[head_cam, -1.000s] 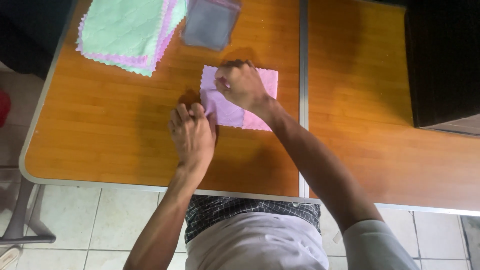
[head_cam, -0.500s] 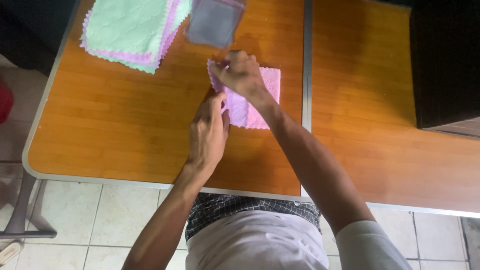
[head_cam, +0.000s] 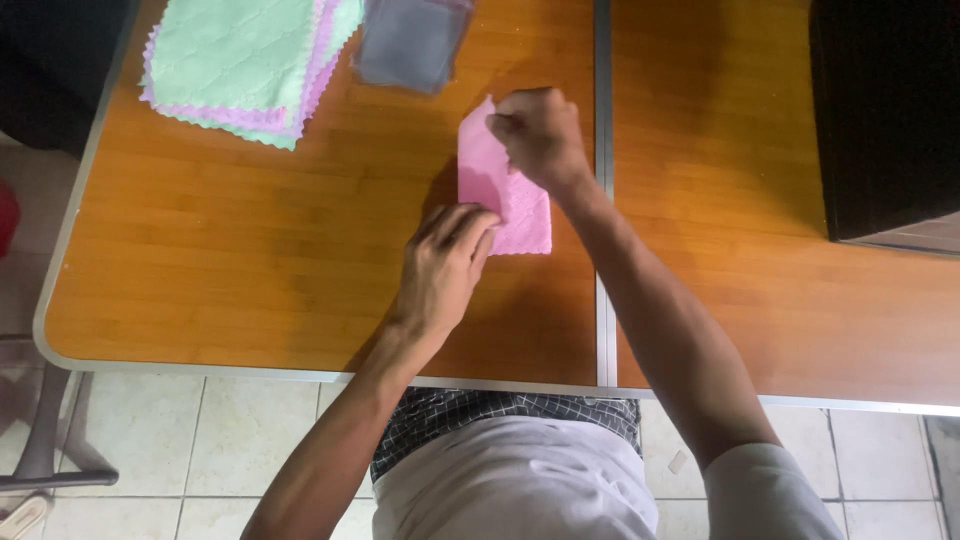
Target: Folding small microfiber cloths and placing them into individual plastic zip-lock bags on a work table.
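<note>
Floor: pale square tiles (head_cam: pixel 120 440) are seen at 6 to 8 o'clock, below the near table edge; part of a grey metal frame stands on them at 8 o'clock.
Tables: two orange wood-grain tops with grey metal edging are set side by side, the left table (head_cam: pixel 220 250) and the right table (head_cam: pixel 760 240), joined along a seam at 12 to 6 o'clock.
Left hand (head_cam: pixel 445 265): one, laid at centre, its fingertips pressed on the near left part of the pink cloth.
Pink cloth (head_cam: pixel 520 215): one, lying on the left table just left of the seam, its left half lifted and folded over.
Right hand (head_cam: pixel 538 132): one, closed, fingers pinched on the cloth's far upper corner at 12 o'clock.
Grey cloth (head_cam: pixel 410 45): one, at 11 o'clock, beyond the hands.
Cloth stack (head_cam: pixel 240 65): one pile, green over pink layers, at 10 o'clock.
Dark box (head_cam: pixel 885 110): one, at 2 o'clock on the right table.
</note>
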